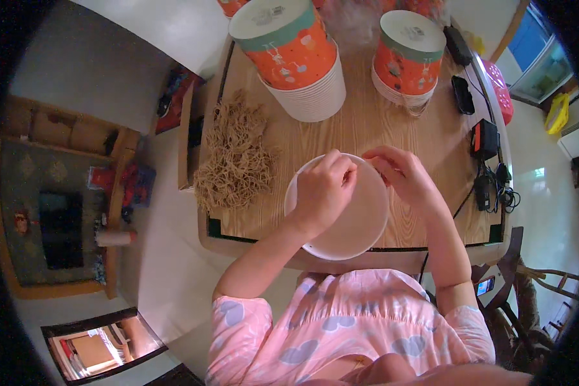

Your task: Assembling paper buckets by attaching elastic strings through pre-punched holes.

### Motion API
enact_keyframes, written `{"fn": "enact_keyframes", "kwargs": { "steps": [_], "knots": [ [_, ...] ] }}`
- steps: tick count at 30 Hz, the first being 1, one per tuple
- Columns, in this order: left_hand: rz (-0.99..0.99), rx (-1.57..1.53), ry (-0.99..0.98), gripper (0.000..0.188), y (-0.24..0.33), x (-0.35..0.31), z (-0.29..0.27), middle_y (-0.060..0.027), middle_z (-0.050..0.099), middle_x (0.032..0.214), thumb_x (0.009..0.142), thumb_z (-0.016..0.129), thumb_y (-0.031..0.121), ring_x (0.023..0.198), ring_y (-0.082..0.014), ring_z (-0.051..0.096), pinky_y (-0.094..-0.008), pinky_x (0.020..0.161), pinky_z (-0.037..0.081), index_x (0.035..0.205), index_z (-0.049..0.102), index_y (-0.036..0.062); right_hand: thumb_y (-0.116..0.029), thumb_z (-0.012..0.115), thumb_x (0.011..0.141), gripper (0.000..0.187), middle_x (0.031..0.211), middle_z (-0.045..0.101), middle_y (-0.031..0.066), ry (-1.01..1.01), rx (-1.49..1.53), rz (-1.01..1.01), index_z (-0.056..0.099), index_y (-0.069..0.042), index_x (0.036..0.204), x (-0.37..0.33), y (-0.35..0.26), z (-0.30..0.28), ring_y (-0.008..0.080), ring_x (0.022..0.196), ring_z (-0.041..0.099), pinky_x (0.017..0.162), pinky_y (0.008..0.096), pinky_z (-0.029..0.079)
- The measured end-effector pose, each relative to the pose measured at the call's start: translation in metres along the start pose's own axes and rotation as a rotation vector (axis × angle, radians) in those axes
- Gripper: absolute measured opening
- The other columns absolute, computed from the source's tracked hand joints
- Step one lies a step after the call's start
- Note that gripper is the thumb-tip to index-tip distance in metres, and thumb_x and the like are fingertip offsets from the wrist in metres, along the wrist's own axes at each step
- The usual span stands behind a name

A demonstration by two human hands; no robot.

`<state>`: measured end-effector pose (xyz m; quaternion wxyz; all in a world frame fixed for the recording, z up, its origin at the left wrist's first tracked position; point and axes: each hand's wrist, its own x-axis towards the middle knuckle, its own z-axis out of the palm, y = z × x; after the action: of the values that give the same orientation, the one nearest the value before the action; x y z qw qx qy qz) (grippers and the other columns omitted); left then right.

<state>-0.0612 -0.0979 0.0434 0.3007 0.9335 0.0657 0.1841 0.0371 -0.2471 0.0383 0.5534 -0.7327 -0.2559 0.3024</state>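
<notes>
A white round paper bucket (357,222) stands at the table's near edge, its open mouth facing me. Over its far left part my left hand (328,190) is closed, fingertips curled together; what they hold, if anything, is hidden. My right hand (405,174) bends over the far right rim, thumb and fingers drawn together there, and I cannot make out what lies between them. To the left lies a loose, tangled heap of brown cords (238,157).
Upside-down nested orange-and-white paper buckets form a tall stack (296,58) at the far left and a shorter stack (408,58) at the far right, with cords hanging at its lower rim. Along the right edge lie a black power adapter (484,139), cables (495,186) and a black tray (462,95).
</notes>
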Motion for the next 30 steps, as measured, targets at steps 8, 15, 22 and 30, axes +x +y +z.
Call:
{"fn": "enact_keyframes", "kwargs": {
  "steps": [8,15,22,30],
  "knots": [
    [0.028,0.038,-0.011,0.009,-0.001,0.004,0.001,-0.0073,0.058,0.075,0.073,0.067,0.004,0.067,-0.0255,0.061,-0.0353,0.058,0.048,0.076,0.059,0.0061,-0.009,0.057,0.088,0.016,0.08,0.065,0.0056,-0.055,0.038,-0.041,0.065,0.0,0.098,0.021,0.027,-0.003,0.0107,0.073,0.058,0.067,0.028,0.049],
    [0.056,0.024,0.006,0.01,0.0,0.003,0.002,-0.007,0.058,0.075,0.072,0.067,0.004,0.067,-0.0258,0.061,-0.0353,0.057,0.049,0.076,0.058,0.0064,-0.006,0.06,0.085,0.017,0.084,0.066,0.0034,-0.095,0.022,-0.084,0.065,-0.001,0.1,0.014,0.02,-0.008,0.0099,0.076,0.058,0.069,0.0271,0.049],
    [0.115,0.061,0.008,0.01,0.001,0.003,0.002,-0.0069,0.058,0.076,0.071,0.067,0.004,0.069,-0.0267,0.061,-0.0366,0.06,0.049,0.075,0.059,0.0074,-0.006,0.061,0.083,0.017,0.086,0.067,0.0044,-0.095,0.057,-0.039,0.066,0.0,0.099,0.008,0.019,-0.011,0.0102,0.08,0.059,0.073,0.0263,0.049],
    [0.149,0.089,0.034,0.011,0.005,0.002,0.002,-0.0064,0.057,0.074,0.069,0.068,0.004,0.067,-0.026,0.06,-0.036,0.058,0.049,0.073,0.058,0.0074,-0.004,0.06,0.084,0.016,0.087,0.067,0.006,-0.102,0.091,-0.07,0.066,0.002,0.098,0.007,0.023,-0.012,0.0107,0.081,0.061,0.074,0.0273,0.051]
  ]
}}
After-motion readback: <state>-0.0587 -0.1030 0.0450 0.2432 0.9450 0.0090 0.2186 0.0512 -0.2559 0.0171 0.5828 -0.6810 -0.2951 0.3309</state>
